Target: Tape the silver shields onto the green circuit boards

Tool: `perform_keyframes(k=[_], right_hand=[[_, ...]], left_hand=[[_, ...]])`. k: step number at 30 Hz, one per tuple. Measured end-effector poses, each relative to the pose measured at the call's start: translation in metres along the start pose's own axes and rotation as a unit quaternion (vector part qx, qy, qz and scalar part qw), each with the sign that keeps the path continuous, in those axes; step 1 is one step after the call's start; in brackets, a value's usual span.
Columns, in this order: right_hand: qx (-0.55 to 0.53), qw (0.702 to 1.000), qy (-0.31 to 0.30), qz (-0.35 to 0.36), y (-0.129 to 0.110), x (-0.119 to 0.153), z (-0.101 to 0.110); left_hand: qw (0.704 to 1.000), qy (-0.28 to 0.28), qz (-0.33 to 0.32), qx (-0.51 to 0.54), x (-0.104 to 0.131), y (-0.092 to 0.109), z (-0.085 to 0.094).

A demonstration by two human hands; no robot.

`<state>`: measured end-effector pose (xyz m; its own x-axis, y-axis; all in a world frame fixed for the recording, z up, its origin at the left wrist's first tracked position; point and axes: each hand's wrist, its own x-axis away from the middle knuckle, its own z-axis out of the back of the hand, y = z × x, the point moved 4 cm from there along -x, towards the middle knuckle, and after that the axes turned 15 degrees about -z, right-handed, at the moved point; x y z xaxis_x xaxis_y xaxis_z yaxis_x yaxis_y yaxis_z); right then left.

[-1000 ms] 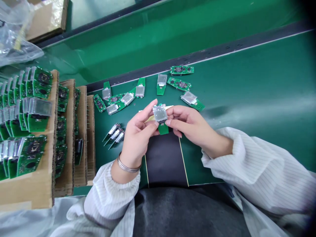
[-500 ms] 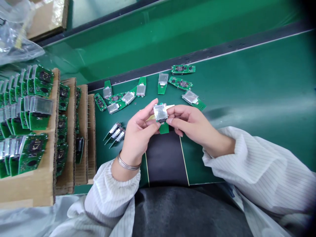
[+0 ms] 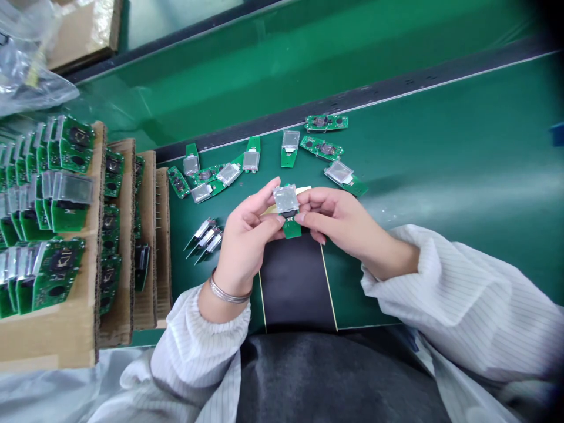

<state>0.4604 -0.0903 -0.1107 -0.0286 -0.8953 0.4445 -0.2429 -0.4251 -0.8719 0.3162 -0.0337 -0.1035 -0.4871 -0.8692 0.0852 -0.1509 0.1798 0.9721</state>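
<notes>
Between my hands is a green circuit board (image 3: 292, 228) with a square grey display at its upper end, facing up. My left hand (image 3: 251, 226) grips the board's left side, thumb near the display's lower edge. On the right side, my right hand (image 3: 331, 214) pinches the same board between thumb and curled fingers. A pale yellowish piece shows partly behind the display; the hands hide the rest. Below the hands lies a black mat (image 3: 297, 285) with yellow edges. Three boards (image 3: 206, 239) stand tilted in a small group left of my left hand.
Several loose boards, some with displays like this one (image 3: 291, 144), lie along the green table's far side. Cardboard racks (image 3: 99, 235) full of boards stand at the left. A plastic bag (image 3: 33, 76) is at the upper left, by a black ledge (image 3: 374, 94).
The held board's display has tilted slightly, losing its bright glare, and more of the green lower end shows. My right thumb has shifted slightly left. A blue object has appeared at the right edge.
</notes>
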Motion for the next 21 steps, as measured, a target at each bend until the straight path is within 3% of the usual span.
perform_keyframes(k=[21], right_hand=[[0.028,0.999,0.031,0.024,0.0021,0.0005,-0.0044]], left_hand=[[0.999,-0.005,-0.021,0.042,0.0047,-0.0036,-0.0048]])
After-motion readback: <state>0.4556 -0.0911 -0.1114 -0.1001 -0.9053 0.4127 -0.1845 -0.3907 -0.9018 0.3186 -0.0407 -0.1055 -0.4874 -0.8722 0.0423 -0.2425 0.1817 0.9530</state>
